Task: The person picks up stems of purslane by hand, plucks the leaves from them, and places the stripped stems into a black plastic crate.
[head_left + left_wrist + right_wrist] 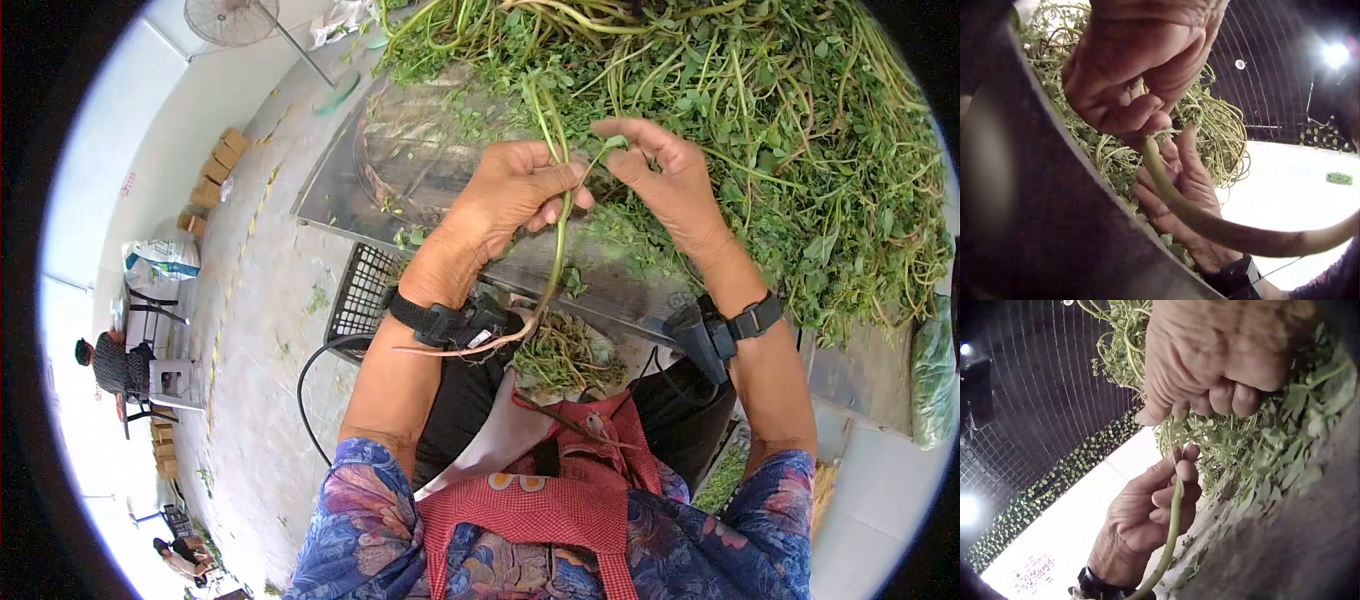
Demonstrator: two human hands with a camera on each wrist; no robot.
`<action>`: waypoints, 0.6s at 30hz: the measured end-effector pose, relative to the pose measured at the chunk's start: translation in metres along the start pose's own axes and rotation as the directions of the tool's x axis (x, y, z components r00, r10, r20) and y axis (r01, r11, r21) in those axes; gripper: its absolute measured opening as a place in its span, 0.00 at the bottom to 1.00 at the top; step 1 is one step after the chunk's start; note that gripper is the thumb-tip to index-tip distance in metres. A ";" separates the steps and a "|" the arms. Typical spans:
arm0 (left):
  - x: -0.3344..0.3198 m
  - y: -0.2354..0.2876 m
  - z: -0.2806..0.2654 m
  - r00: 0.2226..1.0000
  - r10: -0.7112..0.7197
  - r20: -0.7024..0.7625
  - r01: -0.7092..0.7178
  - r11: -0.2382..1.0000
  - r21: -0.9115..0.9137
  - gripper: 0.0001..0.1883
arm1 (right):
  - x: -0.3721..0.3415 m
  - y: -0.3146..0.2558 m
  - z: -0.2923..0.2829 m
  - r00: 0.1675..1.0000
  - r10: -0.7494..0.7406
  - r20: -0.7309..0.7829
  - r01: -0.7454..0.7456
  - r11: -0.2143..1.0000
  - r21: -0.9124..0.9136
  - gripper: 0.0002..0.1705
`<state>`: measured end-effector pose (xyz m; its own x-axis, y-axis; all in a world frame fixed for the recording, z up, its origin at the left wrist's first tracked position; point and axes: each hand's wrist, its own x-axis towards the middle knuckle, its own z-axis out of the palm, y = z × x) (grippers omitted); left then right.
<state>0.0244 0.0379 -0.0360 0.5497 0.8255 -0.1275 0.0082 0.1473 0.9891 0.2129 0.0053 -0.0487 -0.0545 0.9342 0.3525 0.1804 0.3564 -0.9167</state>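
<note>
In the head view a long green stem (556, 262) with a pinkish root end hangs from the left hand (512, 192), which pinches it between thumb and fingers. Just right of it is the right hand (665, 178), its thumb and forefinger curved around a small leafy sprig (610, 149); whether they touch it cannot be told. The left wrist view shows the thick stem (1210, 226) below the left hand (1141, 69). In the right wrist view the stem (1174, 528) runs down from the left hand (1147, 509), below the right hand (1222, 356).
A large heap of leafy stems (780, 130) covers the right and back of the table (420, 150). Below the table edge stand a black crate (365, 295) and a pile of cut stems (570, 355). A fan (232, 18), boxes (215, 170) and a seated person (122, 365) are at left.
</note>
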 end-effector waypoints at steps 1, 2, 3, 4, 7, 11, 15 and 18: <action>0.000 0.000 0.001 1.000 -0.001 -0.001 0.001 1.000 -0.002 0.08 | 0.000 0.001 0.002 1.000 -0.011 0.002 0.011 1.000 0.020 0.16; 0.000 0.001 0.002 1.000 0.004 0.012 -0.004 1.000 0.000 0.08 | 0.000 0.002 0.003 1.000 -0.009 0.003 0.009 1.000 0.020 0.16; 0.000 0.000 0.002 1.000 0.007 0.026 -0.007 1.000 0.001 0.09 | 0.000 0.004 0.003 0.999 -0.043 -0.030 0.044 0.999 0.030 0.14; 0.001 -0.001 0.001 1.000 0.006 0.025 -0.006 1.000 0.000 0.09 | 0.000 0.005 0.003 0.995 -0.076 -0.063 0.078 0.996 0.038 0.14; 0.007 -0.008 -0.005 0.999 0.030 -0.029 -0.034 0.990 -0.139 0.10 | -0.011 -0.019 -0.008 0.915 0.246 0.321 -0.350 0.879 0.323 0.12; 0.014 -0.009 -0.022 0.996 0.031 -0.080 -0.056 0.942 -0.331 0.11 | -0.020 -0.028 -0.001 0.809 0.129 0.574 -0.468 0.732 0.495 0.11; 0.011 -0.008 -0.023 0.996 0.086 0.020 -0.068 0.892 -0.446 0.12 | -0.006 -0.016 -0.011 0.904 0.091 0.417 -0.405 0.495 0.769 0.13; 0.009 -0.005 -0.019 0.994 0.095 0.051 -0.060 0.881 -0.469 0.12 | -0.008 -0.025 -0.008 0.900 0.339 0.274 -0.434 0.646 0.628 0.12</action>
<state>0.0136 0.0549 -0.0438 0.5903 0.8067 -0.0288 -0.4176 0.3358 0.8443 0.2168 -0.0112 -0.0270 -0.2567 0.9654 -0.0450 -0.4768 -0.1670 -0.8630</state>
